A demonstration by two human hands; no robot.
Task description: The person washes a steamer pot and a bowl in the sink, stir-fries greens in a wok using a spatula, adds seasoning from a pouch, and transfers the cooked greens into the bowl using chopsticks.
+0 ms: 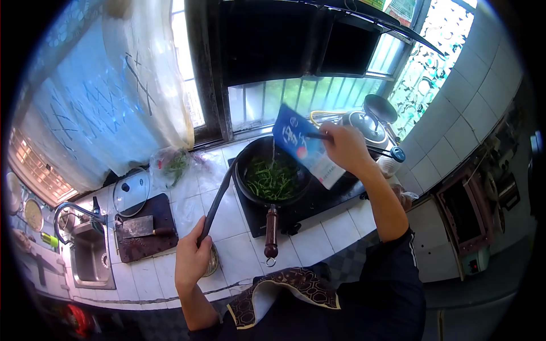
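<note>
My left hand (192, 257) is closed around the long black handle of a cooking utensil (217, 199), whose far end reaches the left rim of the wok; its head I cannot make out. A dark wok (250, 190) with a wooden handle (272, 230) sits on the black stove, with green leafy vegetables (274, 179) inside. Above its right side, my right hand (348, 149) grips a blue and white seasoning packet (300, 145), tilted downward. A thin pale stream falls from the packet's corner into the wok. A dark stick-like piece also shows at my right fingers.
Left of the stove, a cleaver (138, 227) lies on a dark cutting board (149, 247), with a glass lid (131, 193) behind it. Vegetables in a plastic bag (175, 169) rest near the window. A sink (91, 258) is at far left. A lidded pot (364, 126) stands behind my right hand.
</note>
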